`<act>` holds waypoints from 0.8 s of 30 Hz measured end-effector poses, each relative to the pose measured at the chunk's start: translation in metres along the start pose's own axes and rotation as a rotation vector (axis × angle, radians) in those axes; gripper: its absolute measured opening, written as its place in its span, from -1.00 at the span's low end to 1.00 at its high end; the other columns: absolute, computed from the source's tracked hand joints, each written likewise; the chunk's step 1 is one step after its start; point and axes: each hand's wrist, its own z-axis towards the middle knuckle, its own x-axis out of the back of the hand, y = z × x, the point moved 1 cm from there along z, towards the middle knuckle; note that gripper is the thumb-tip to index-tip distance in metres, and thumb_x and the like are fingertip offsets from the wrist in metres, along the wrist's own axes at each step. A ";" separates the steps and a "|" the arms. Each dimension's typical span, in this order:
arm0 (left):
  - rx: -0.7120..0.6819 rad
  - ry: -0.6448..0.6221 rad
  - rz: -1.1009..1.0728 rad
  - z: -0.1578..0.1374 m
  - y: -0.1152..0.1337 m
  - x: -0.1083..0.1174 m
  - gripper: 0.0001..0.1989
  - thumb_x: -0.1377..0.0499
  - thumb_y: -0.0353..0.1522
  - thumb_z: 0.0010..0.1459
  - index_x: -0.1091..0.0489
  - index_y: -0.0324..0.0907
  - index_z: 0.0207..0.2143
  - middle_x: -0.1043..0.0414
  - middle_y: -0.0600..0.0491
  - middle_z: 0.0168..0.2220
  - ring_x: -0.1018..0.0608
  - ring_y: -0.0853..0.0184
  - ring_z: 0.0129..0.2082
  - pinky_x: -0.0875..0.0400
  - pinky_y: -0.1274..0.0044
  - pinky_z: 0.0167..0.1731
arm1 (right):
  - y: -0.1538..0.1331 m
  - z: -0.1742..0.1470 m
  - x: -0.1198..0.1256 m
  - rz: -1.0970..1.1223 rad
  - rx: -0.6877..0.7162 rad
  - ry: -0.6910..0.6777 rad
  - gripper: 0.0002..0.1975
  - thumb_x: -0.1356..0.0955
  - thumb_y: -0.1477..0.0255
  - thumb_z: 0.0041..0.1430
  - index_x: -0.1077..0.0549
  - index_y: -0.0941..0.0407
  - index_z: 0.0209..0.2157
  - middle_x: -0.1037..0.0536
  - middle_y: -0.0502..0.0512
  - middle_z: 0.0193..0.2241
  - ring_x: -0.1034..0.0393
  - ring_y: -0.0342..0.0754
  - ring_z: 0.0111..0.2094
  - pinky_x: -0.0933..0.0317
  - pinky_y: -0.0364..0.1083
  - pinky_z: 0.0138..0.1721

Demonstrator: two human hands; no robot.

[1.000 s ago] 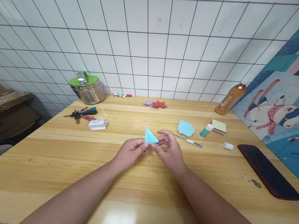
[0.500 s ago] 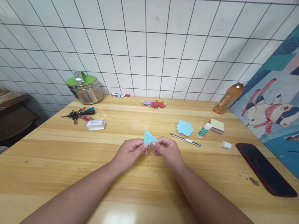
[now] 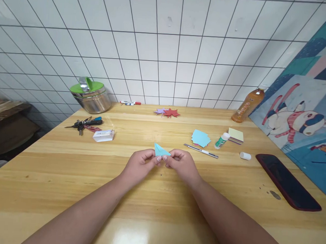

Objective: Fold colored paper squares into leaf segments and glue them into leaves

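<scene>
A small folded piece of light blue paper point(image 3: 160, 151), triangular in outline, is held between both hands over the middle of the wooden table. My left hand point(image 3: 143, 163) pinches its left lower edge between thumb and fingers. On the other side, my right hand point(image 3: 181, 163) is closed on the right corner, its thumb close to the left thumb. The thumbs and fingers hide the paper's lower part. Beyond the hands lie a red paper leaf shape point(image 3: 171, 113) and a purple one point(image 3: 160, 111).
Right of my hands are light blue paper sheets point(image 3: 201, 138), a craft knife point(image 3: 201, 151), a glue stick point(image 3: 222, 140), its white cap point(image 3: 245, 156), a pad of paper point(image 3: 236, 135), a bottle point(image 3: 248, 105) and a phone point(image 3: 288, 182). Leftward are keys point(image 3: 83, 123), a small box point(image 3: 103, 135) and a lidded pot point(image 3: 92, 96).
The blue paper has tipped slightly lower and turned a little between my fingers. Both hands keep their grip. The whole view has shifted slightly.
</scene>
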 end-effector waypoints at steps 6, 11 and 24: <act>0.034 0.004 -0.006 0.001 -0.001 0.001 -0.76 -0.11 -0.25 0.08 -0.40 -0.24 -0.49 -0.44 0.08 -0.52 -0.43 0.37 -0.46 -0.28 0.58 -0.41 | 0.001 0.001 0.002 0.038 -0.052 0.088 -0.73 -0.44 0.24 -0.19 -0.43 0.17 -0.55 -0.41 -0.05 -0.66 -0.25 -0.20 -0.61 -0.19 -0.17 -0.50; 0.087 -0.001 -0.014 0.003 0.002 0.002 -0.72 -0.12 -0.23 0.06 -0.35 -0.23 -0.59 -0.38 0.11 -0.59 -0.38 0.40 -0.53 -0.22 0.59 -0.46 | 0.000 0.001 0.002 -0.003 -0.001 0.115 -0.74 -0.43 0.25 -0.15 -0.45 0.18 -0.58 -0.41 -0.03 -0.69 -0.26 -0.21 -0.61 -0.20 -0.18 -0.49; 0.106 -0.067 -0.176 0.005 -0.001 0.002 -0.68 -0.07 -0.19 0.10 -0.40 -0.23 -0.54 -0.44 0.05 -0.53 -0.42 0.34 -0.44 -0.23 0.55 -0.33 | -0.002 0.001 0.001 0.078 -0.132 0.075 -0.72 -0.44 0.27 -0.22 -0.32 0.15 -0.59 -0.35 -0.10 -0.63 -0.22 -0.26 -0.62 -0.32 -0.16 -0.48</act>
